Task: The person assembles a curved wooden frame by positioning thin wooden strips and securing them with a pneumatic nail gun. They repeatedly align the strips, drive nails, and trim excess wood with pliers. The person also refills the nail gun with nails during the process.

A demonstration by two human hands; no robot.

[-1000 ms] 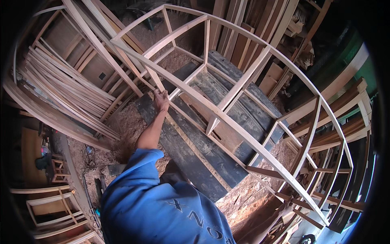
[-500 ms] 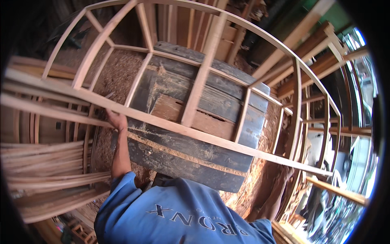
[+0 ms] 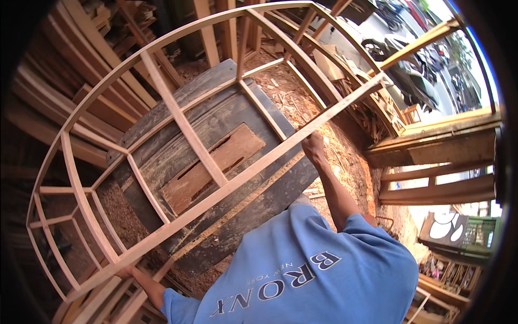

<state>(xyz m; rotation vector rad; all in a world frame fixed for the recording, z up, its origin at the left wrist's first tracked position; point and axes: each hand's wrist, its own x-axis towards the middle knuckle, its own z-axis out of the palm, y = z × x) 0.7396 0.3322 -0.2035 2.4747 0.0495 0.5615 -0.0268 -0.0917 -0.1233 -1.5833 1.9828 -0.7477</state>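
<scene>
A large pale wooden frame (image 3: pixel 186 127), built of long curved rails and crosspieces, spans the view at a slant above a dark, worn work table (image 3: pixel 237 210). My right hand (image 3: pixel 313 148) is closed round its long near rail, toward the right end. Lower down at the left, my left hand (image 3: pixel 127 271) holds the same rail near its other end, with the fingers mostly hidden beneath the wood. Through the frame shows a brown wooden panel (image 3: pixel 237 146) with narrow slots, set into the table top.
Long boards (image 3: pixel 70 108) lean at the far left. Wood shavings (image 3: pixel 286 94) cover the floor around the table. Wood offcuts (image 3: pixel 372 110) are heaped at the right, beside a timber barrier (image 3: pixel 431 154). Beyond it, motorcycles (image 3: pixel 413 81) stand outside.
The view has swung to the right, bringing the outside further in. Against it the frame now slants, its right end higher. My right hand shows plainly on the rail; my left hand keeps its hold.
</scene>
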